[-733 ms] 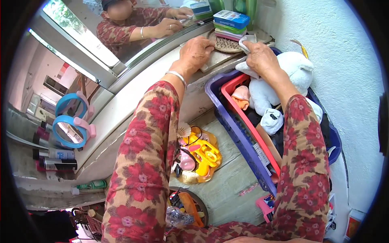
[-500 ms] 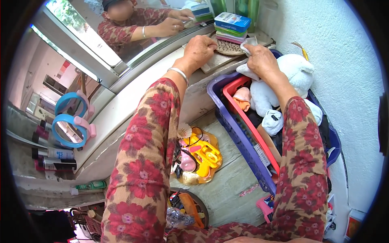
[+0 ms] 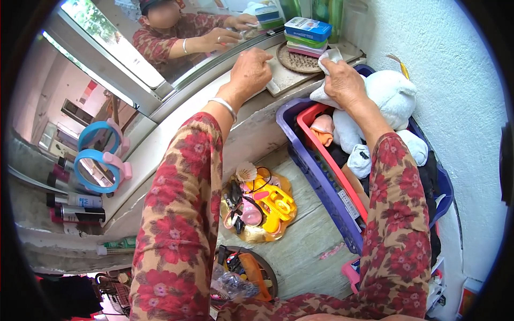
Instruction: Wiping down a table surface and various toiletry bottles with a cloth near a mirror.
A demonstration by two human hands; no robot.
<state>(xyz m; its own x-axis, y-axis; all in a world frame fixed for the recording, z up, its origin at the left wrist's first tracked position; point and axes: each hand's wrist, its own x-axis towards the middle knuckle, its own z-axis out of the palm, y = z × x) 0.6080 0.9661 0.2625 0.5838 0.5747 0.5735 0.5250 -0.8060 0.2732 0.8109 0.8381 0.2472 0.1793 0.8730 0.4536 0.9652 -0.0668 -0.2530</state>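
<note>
My right hand (image 3: 344,83) pinches a white cloth (image 3: 331,58) beside a round woven mat (image 3: 300,58), just above the far end of a purple basket (image 3: 316,176). Stacked on the mat are small boxes, with a blue-and-white box (image 3: 308,28) on top. Over the pale window ledge (image 3: 211,91), my left hand (image 3: 251,70) hovers or rests left of the mat, near the edge of a flat board (image 3: 289,83). Its fingertips are partly hidden, but the window reflection shows the fingers loosely apart, with nothing visible in them. A white plush toy (image 3: 391,99) lies under my right wrist.
A red basket (image 3: 342,176) with clothes sits inside the purple one. Green bottles (image 3: 327,16) stand in the corner. A blue round mirror (image 3: 96,170) and several cosmetic tubes (image 3: 80,214) line the ledge's left. Yellow toys (image 3: 276,206) and a round bowl (image 3: 265,265) lie below.
My left hand has moved left, away from the woven mat, and its fingers have loosened. The right hand stays by the mat with the white cloth.
</note>
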